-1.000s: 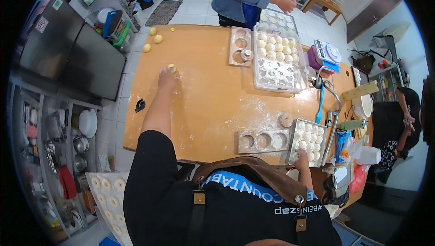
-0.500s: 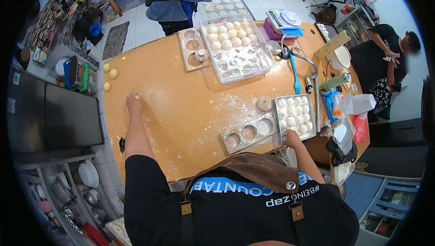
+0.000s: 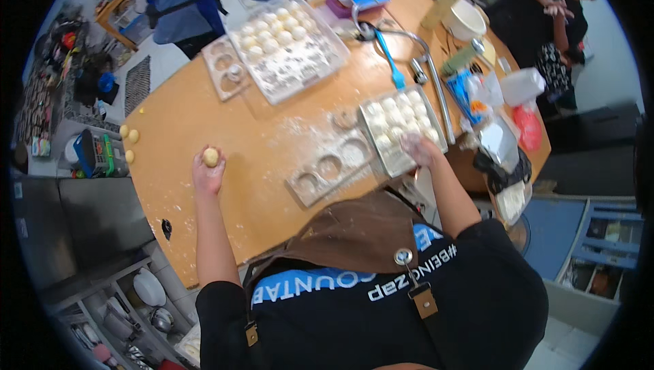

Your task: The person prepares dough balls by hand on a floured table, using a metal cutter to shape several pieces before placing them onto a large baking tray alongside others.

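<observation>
Your left hand (image 3: pixel 207 174) is palm up, fingers curled round a yellow dough ball (image 3: pixel 211 157), forearm stretched out over the table (image 3: pixel 262 217). Your right hand (image 3: pixel 424 150), elbow bent, is blurred at the near edge of the tray (image 3: pixel 379 149) of white balls; I cannot tell whether it grips anything. White lettering (image 3: pixel 293 291) crosses your black shirt (image 3: pixel 477 302).

Dough ball (image 3: pixel 211 157) in L hand (image 3: pixel 207 178), mould (image 3: pixel 317 174) btwn it & tray (image 3: pixel 394 163).
</observation>
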`<action>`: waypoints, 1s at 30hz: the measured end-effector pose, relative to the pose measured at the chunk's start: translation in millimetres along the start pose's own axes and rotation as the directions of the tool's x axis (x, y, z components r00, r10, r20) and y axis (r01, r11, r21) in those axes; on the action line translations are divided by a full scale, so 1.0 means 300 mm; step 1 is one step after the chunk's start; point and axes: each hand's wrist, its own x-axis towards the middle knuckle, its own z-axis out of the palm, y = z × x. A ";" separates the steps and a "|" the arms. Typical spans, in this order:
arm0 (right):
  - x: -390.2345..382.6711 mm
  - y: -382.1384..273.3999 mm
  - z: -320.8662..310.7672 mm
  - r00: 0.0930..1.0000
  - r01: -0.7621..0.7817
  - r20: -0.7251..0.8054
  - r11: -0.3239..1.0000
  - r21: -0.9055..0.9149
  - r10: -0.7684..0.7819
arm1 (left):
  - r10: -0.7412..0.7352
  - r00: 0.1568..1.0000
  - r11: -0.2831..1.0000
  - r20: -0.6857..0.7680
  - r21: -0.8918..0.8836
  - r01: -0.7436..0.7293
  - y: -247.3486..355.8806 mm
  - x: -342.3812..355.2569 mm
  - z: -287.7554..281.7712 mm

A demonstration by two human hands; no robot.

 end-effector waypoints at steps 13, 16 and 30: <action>-0.088 -0.246 -0.037 0.988 0.102 -0.023 0.746 -0.658 -0.155 | -0.319 0.671 0.013 0.669 0.712 -0.702 -1.083 -0.281 0.754; -0.113 -0.274 -0.038 0.969 0.141 0.052 0.370 -0.918 -0.241 | -0.328 0.577 -0.123 0.748 0.571 -0.811 -1.220 -0.278 0.835; -0.101 -0.255 0.021 0.839 0.544 0.541 0.129 -0.829 -0.058 | 0.247 0.705 -0.225 0.665 0.747 -0.625 -1.034 -0.422 0.724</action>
